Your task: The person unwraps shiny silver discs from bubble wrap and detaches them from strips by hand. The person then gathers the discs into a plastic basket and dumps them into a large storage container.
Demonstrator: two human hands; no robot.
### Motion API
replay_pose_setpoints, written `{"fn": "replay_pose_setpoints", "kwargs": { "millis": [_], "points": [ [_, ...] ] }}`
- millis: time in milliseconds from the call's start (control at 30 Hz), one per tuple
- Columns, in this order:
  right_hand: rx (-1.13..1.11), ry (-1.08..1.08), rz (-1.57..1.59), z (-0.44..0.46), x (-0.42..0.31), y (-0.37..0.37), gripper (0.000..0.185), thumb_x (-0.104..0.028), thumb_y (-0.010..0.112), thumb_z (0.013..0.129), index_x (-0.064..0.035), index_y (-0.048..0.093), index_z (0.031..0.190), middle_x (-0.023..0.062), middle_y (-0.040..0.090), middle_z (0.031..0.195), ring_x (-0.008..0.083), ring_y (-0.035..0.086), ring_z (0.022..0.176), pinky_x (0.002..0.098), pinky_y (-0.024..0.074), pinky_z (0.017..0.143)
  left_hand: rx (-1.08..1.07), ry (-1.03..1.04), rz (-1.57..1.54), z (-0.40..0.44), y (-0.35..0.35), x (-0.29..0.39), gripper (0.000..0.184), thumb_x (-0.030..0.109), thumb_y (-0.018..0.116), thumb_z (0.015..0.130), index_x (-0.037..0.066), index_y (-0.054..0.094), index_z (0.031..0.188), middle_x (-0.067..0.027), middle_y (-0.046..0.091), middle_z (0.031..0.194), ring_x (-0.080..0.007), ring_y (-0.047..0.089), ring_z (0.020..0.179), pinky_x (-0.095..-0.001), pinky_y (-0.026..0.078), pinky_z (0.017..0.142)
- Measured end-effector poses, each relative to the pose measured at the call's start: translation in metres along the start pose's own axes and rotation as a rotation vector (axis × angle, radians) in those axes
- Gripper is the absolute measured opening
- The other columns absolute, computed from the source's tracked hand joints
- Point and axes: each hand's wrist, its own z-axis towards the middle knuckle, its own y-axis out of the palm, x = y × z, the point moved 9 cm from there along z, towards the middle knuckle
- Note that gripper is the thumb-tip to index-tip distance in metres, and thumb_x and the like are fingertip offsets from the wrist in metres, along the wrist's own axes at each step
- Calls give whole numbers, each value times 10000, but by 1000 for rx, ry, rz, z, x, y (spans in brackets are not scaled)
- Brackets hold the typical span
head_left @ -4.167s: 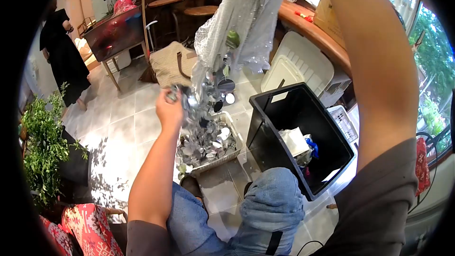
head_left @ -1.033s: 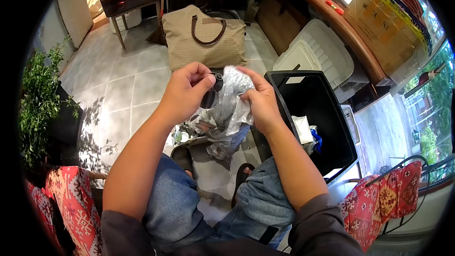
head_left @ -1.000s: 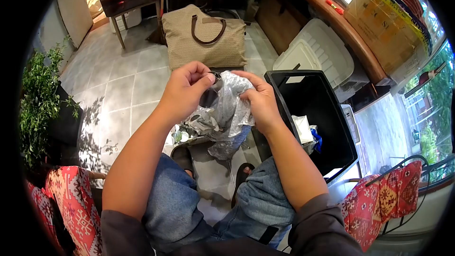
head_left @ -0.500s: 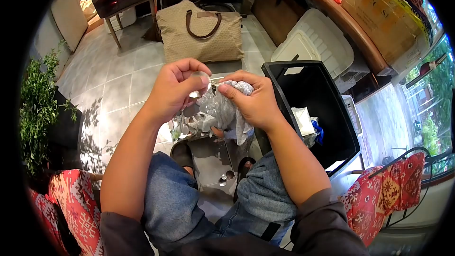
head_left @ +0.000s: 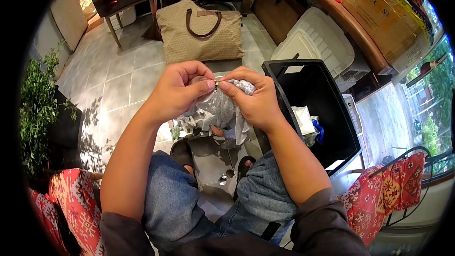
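Thumb and fingers of my left hand are closed on a round shiny disc. My right hand pinches crumpled clear bubble wrap, which hangs down below it. The fingertips of both hands nearly meet at a tiny piece between them, too small to make out. Partly hidden under the wrap, a light tray of shiny discs stands on the floor in front of my feet. A few small discs lie on the tiles between my sandals.
To the right stands an open black bin with white and blue items inside. A beige bag lies ahead. White lids lean under the wooden counter, which bears a cardboard box. Plants are at left; red patterned chairs flank me.
The hanging strand and wrap held high earlier are now low before me. Since a second ago, my hands have come closer together, and small discs now show on the floor between my feet.
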Motion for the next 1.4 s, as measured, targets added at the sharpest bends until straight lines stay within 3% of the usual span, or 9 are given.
{"fn": "replay_pose_setpoints", "kwargs": {
  "millis": [267, 567, 767, 867, 967, 1200, 1400],
  "points": [
    [-30, 15, -22, -2, -3, 6, 99, -33, 776, 899, 18, 744, 978, 53, 702, 941, 128, 639, 890, 277, 494, 815, 45, 95, -113, 4, 0, 2, 106, 104, 707, 966, 12, 676, 1009, 2, 665, 811, -56, 563, 670, -205, 396, 554],
    [68, -142, -172, -2, -21, -2, 59, 11, 747, 889, 24, 722, 941, 74, 696, 916, 156, 648, 866, 281, 496, 803, 56, -79, 65, -3, 2, 8, 134, 121, 718, 952, -2, 679, 989, -2, 652, 762, -41, 538, 622, -204, 383, 510],
    [173, -215, -283, -6, -30, 0, 61, 35, 740, 869, 25, 701, 915, 96, 683, 884, 192, 653, 829, 301, 497, 786, 79, -34, 37, -2, 10, 11, 90, 73, 690, 931, -12, 676, 956, -18, 634, 742, -63, 540, 591, -215, 382, 493],
    [243, -241, -294, -7, -30, -3, 65, 27, 731, 851, 16, 707, 910, 144, 669, 878, 260, 666, 780, 340, 502, 702, 69, -34, 33, -2, 12, 9, 90, 64, 690, 928, -20, 675, 955, -21, 633, 742, -66, 538, 588, -217, 381, 493],
    [266, -143, -292, -8, -22, -4, 58, 12, 732, 862, 15, 713, 917, 137, 671, 879, 249, 664, 795, 334, 499, 712, 66, -61, 82, -3, 13, 11, 65, 38, 651, 924, -18, 679, 940, -26, 646, 754, -69, 564, 621, -226, 428, 521],
    [225, 39, -71, -6, -6, -18, 73, -38, 754, 902, 14, 719, 940, 73, 687, 892, 152, 650, 852, 287, 503, 777, 122, 13, 36, -10, 7, 21, 244, 74, 743, 918, 1, 654, 1132, -10, 683, 875, -21, 564, 648, -182, 405, 507],
    [161, -83, -124, -7, -24, -8, 127, -38, 771, 896, -1, 762, 1016, 71, 689, 886, 134, 651, 816, 268, 499, 747, 175, 100, 68, -10, -7, 25, 281, 72, 756, 923, 0, 648, 1172, -14, 702, 927, -8, 572, 668, -167, 409, 512]
  ]
}}
